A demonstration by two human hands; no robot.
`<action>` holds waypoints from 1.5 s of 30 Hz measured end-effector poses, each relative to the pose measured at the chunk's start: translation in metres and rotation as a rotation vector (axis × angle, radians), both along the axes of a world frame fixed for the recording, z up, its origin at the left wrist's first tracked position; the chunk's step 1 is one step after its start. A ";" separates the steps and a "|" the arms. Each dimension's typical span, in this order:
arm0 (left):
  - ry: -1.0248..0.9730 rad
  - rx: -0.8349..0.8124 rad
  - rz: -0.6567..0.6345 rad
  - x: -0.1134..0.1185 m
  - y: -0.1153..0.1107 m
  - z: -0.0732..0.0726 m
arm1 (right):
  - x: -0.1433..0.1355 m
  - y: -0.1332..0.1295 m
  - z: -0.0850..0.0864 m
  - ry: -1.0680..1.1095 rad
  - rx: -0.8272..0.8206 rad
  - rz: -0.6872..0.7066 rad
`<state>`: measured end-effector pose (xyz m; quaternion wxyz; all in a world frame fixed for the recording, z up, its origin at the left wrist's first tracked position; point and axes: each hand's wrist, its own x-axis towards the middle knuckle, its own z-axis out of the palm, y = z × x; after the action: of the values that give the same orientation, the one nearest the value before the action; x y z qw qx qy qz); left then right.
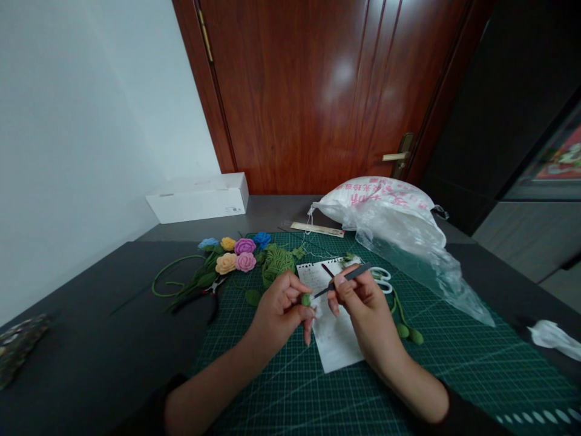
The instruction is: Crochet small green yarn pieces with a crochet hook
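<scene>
Pinched in the fingers of my left hand (287, 303) is a small green crocheted piece (305, 300). White fluffy material (316, 310) shows beside it. My right hand (358, 297) grips a slim dark tool (351, 274) with a thin tip, which points at the green piece. Its exact kind is not clear. Beneath both hands lies a sheet of notebook paper (336, 345) with writing on it. A dark stick-like end (327, 270) shows by my right fingers. Behind my left hand sits a bundle of green yarn (278, 261).
Crocheted flowers (236, 254) and black-handled pliers (213, 297) lie left on the green cutting mat (254, 375). White-handled scissors (382, 278) and green leaf stems (411, 333) are at right. Behind stand a stuffed white bag (381, 203) and a white box (200, 198).
</scene>
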<state>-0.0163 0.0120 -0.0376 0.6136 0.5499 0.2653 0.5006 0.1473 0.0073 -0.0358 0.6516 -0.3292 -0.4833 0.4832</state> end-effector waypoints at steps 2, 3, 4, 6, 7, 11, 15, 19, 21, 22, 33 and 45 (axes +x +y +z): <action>0.000 0.000 -0.009 0.001 0.000 -0.001 | -0.001 -0.002 -0.001 -0.051 0.024 -0.007; -0.001 0.000 -0.022 0.001 0.001 -0.002 | -0.001 -0.004 -0.001 -0.086 0.045 -0.014; -0.002 0.003 -0.037 0.001 0.001 -0.002 | -0.001 -0.005 -0.002 -0.126 0.074 -0.026; 0.014 0.010 -0.043 0.000 0.000 -0.003 | -0.002 -0.008 -0.002 -0.230 0.176 -0.067; 0.028 0.013 -0.034 0.000 0.000 -0.003 | -0.002 -0.009 -0.002 -0.287 0.250 -0.088; 0.085 0.016 0.015 -0.003 -0.001 0.001 | -0.002 -0.009 -0.001 -0.432 0.492 -0.114; 0.043 0.044 -0.058 -0.005 0.000 0.011 | 0.000 -0.007 0.000 -0.306 0.380 -0.126; -0.066 0.013 -0.155 -0.006 0.000 0.018 | -0.002 -0.008 0.002 -0.142 0.225 -0.099; -0.085 -0.039 -0.141 -0.007 0.000 0.018 | -0.002 -0.008 0.002 -0.118 0.207 -0.097; -0.080 -0.060 -0.125 -0.007 0.000 0.018 | -0.003 -0.007 0.002 -0.113 0.205 -0.094; 0.043 -0.059 0.076 -0.006 0.001 0.012 | 0.012 -0.009 0.008 -0.233 0.391 -0.283; 0.033 -0.010 0.077 -0.003 -0.002 0.014 | 0.008 -0.015 0.003 -0.495 0.612 -0.287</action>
<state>-0.0188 0.0096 -0.0232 0.5920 0.5445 0.2990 0.5135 0.1552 -0.0081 -0.0324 0.6443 -0.2907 -0.6957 0.1280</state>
